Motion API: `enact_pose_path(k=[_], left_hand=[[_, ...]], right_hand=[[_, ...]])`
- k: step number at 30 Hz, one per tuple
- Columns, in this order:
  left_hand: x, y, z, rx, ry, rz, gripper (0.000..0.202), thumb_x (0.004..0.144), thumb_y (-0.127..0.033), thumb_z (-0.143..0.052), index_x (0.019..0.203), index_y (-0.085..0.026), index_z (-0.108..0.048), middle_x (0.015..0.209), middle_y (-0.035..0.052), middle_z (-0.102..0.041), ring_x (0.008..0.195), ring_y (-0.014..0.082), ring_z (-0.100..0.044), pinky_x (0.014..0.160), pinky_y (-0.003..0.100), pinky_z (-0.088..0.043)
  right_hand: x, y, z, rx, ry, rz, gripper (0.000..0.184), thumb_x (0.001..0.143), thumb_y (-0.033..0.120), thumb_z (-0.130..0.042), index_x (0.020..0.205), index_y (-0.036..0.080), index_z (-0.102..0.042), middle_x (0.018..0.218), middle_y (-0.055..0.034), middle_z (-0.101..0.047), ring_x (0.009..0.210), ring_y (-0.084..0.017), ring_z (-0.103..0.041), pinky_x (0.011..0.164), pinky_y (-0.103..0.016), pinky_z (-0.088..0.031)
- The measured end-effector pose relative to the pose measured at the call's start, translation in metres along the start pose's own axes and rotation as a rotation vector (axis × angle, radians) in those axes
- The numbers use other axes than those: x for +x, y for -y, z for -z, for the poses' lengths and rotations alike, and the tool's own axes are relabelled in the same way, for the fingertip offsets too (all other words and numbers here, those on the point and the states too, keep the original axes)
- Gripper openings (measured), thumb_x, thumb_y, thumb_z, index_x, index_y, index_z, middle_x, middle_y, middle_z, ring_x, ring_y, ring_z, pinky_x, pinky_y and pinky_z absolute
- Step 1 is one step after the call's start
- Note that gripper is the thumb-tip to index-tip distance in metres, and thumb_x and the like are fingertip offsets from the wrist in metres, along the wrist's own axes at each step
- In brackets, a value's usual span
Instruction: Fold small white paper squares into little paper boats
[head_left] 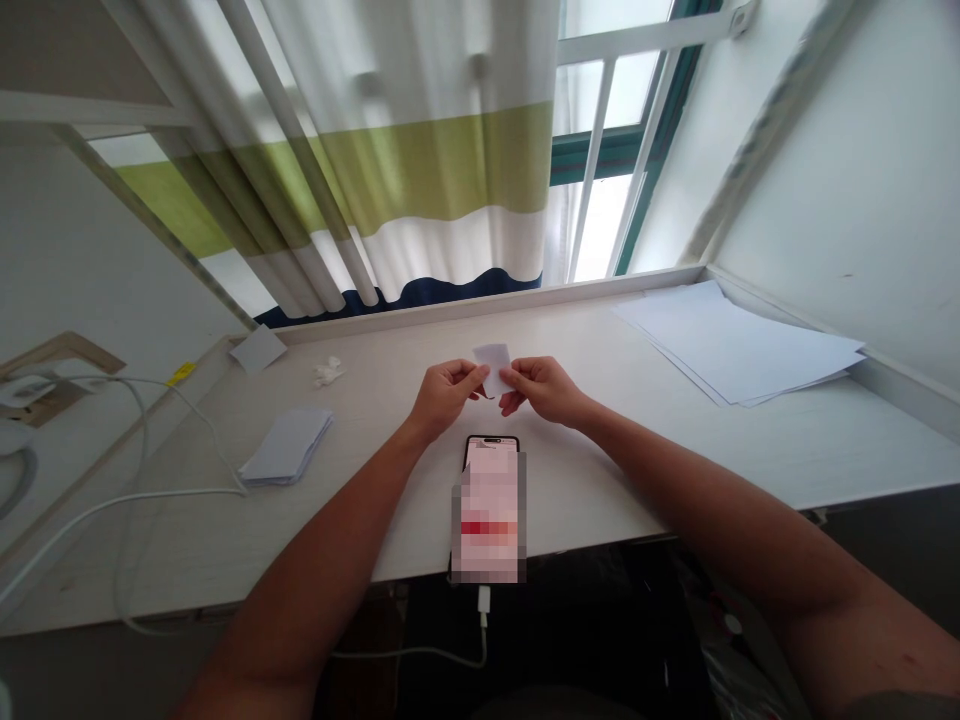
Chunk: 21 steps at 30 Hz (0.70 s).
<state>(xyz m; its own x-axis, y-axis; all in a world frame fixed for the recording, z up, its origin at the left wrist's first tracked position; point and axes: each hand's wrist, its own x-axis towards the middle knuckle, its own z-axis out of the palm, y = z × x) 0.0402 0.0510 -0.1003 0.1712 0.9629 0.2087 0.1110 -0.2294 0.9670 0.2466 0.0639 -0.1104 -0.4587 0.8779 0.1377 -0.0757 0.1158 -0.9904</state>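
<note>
Both hands pinch a small piece of white paper [493, 358] above the middle of the desk, just beyond the phone. My left hand [447, 393] has its thumb on the paper's left edge. On the right edge, my right hand [545, 388] closes with thumb and curled fingers. A small dark bit shows at the paper's lower end, too small to make out. Nearer to me a phone [491, 500] with a lit pinkish screen, partly blurred out, lies at the desk's front edge.
A white cable [484, 625] is plugged into the phone. At the left lie a stack of small papers [286, 447], a crumpled tissue [328, 372] and a loose paper square [259, 348]. Large white sheets [742, 340] lie at the right. Another cable [150, 497] loops over the desk's left side.
</note>
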Motion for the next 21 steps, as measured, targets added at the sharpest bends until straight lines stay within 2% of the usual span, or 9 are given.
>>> enact_pose_path(k=[3, 6, 10, 15, 19, 21], left_hand=[[-0.001, 0.0, 0.0, -0.009, 0.078, 0.042, 0.044, 0.081, -0.058, -0.086, 0.086, -0.015, -0.08, 0.078, 0.0081, -0.079, 0.074, 0.0205, -0.075, 0.069, 0.031, -0.057], [-0.002, 0.0, 0.0, -0.023, 0.09, 0.047, 0.043, 0.08, -0.056, -0.087, 0.084, -0.014, -0.08, 0.076, 0.0092, -0.079, 0.072, 0.0213, -0.075, 0.063, 0.031, -0.056], [-0.002, 0.0, 0.0, -0.054, 0.123, 0.054, 0.042, 0.079, -0.053, -0.09, 0.081, -0.012, -0.079, 0.074, 0.0099, -0.079, 0.07, 0.0212, -0.076, 0.062, 0.03, -0.056], [-0.001, -0.002, 0.002, -0.206, 0.077, 0.067, 0.05, 0.073, -0.045, -0.095, 0.108, -0.014, -0.078, 0.074, 0.006, -0.079, 0.065, 0.0208, -0.076, 0.064, 0.032, -0.058], [-0.001, -0.003, 0.005, -0.299, 0.106, 0.075, 0.034, 0.079, -0.042, -0.087, 0.097, -0.014, -0.079, 0.079, 0.0059, -0.079, 0.072, 0.0214, -0.079, 0.067, 0.032, -0.06], [-0.001, -0.003, 0.005, -0.312, 0.117, 0.074, 0.032, 0.082, -0.043, -0.083, 0.092, -0.013, -0.08, 0.08, 0.0062, -0.078, 0.072, 0.0203, -0.078, 0.066, 0.031, -0.06]], right_hand=[[0.001, -0.001, 0.002, 0.015, 0.011, 0.007, 0.067, 0.078, 0.08, -0.081, 0.083, 0.014, -0.07, 0.073, -0.0087, -0.078, 0.063, -0.019, -0.077, 0.063, -0.03, -0.066], [0.001, -0.001, 0.005, 0.022, 0.053, -0.008, 0.066, 0.079, 0.077, -0.082, 0.09, 0.013, -0.074, 0.08, -0.0096, -0.08, 0.066, -0.019, -0.078, 0.066, -0.032, -0.068], [0.001, -0.002, 0.009, 0.061, 0.059, 0.058, 0.054, 0.084, 0.064, -0.087, 0.1, 0.014, -0.077, 0.09, -0.0086, -0.082, 0.073, -0.019, -0.079, 0.071, -0.033, -0.069], [0.0, -0.001, 0.011, 0.225, 0.066, 0.054, 0.045, 0.087, 0.047, -0.087, 0.12, 0.019, -0.076, 0.086, -0.0045, -0.082, 0.071, -0.02, -0.08, 0.075, -0.037, -0.069], [-0.001, 0.001, 0.01, 0.241, 0.072, 0.056, 0.023, 0.086, 0.034, -0.08, 0.101, 0.016, -0.083, 0.083, -0.0052, -0.081, 0.073, -0.018, -0.079, 0.08, -0.036, -0.068], [-0.001, 0.003, 0.01, 0.221, 0.074, 0.041, 0.018, 0.084, 0.028, -0.077, 0.095, 0.015, -0.085, 0.083, -0.0059, -0.081, 0.073, -0.018, -0.079, 0.082, -0.037, -0.067]])
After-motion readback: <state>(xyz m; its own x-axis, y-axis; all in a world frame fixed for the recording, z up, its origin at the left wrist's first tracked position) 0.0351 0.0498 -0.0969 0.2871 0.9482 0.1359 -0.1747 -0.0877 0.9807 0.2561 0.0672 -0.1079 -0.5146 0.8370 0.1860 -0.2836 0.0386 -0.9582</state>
